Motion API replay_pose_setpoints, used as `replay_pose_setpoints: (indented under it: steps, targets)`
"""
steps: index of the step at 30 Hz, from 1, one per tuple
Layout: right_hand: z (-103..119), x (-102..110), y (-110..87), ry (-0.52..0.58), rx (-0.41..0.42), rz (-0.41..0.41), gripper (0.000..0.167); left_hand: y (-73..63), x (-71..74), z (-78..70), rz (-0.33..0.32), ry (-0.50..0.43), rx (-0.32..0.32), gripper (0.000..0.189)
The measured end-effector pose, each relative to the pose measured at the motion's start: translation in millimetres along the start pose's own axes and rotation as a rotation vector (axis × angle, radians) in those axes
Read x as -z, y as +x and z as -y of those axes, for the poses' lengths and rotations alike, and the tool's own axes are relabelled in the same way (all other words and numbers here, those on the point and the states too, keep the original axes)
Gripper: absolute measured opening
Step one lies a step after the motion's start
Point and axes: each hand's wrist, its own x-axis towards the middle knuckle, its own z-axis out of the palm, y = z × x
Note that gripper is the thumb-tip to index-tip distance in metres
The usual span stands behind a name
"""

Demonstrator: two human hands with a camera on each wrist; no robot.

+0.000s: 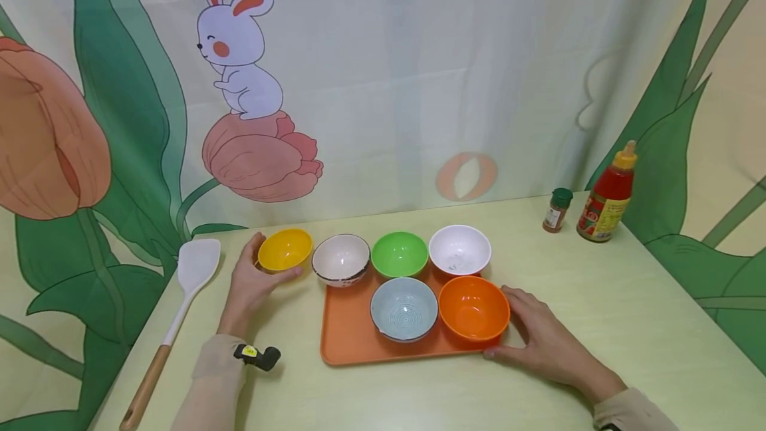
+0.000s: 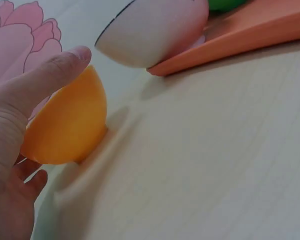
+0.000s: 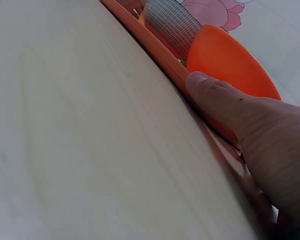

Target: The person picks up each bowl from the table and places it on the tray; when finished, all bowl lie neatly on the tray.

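Observation:
My left hand (image 1: pixel 254 285) holds a small yellow bowl (image 1: pixel 286 249) at the left of the tray, thumb along its near side and fingers round its far side. In the left wrist view the yellow bowl (image 2: pixel 72 120) is tilted close over the table. At the other end, my right hand (image 1: pixel 547 341) grips the right end of an orange tray (image 1: pixel 350 353), its thumb on the front edge near the corner. An orange bowl (image 1: pixel 474 309) stands right beside those fingers. In the right wrist view the thumb (image 3: pixel 215 95) lies against the tray rim (image 3: pixel 160 52).
On the tray stand a grey-blue bowl (image 1: pixel 403 310), a cream bowl with a dark rim (image 1: pixel 341 259), a green bowl (image 1: pixel 399 255) and a white bowl (image 1: pixel 459 249). A spatula (image 1: pixel 179 324) lies at left. A spice jar (image 1: pixel 557 210) and a sauce bottle (image 1: pixel 607 198) stand back right.

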Motion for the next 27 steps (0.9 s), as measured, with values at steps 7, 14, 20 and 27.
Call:
replay_pose_setpoints:
  steps: [7, 14, 20, 27]
  targets:
    - [2, 1, -0.5, -0.001, -0.006, 0.004, 0.114, -0.3, -2.2, 7.8, -0.001, 0.017, 0.068, 0.126]
    - [4, 1, -0.2, 0.006, -0.017, 0.012, 0.113, -0.2, -5.0, 10.9, -0.042, -0.007, 0.080, 0.112]
    - [5, 3, -0.3, 0.002, -0.015, 0.013, 0.113, -2.5, -4.5, 11.5, -0.060, -0.036, 0.084, 0.108]
    - [4, 4, -0.4, -0.007, -0.004, 0.007, 0.113, -5.3, -3.0, 11.7, -0.062, -0.093, 0.103, 0.110]
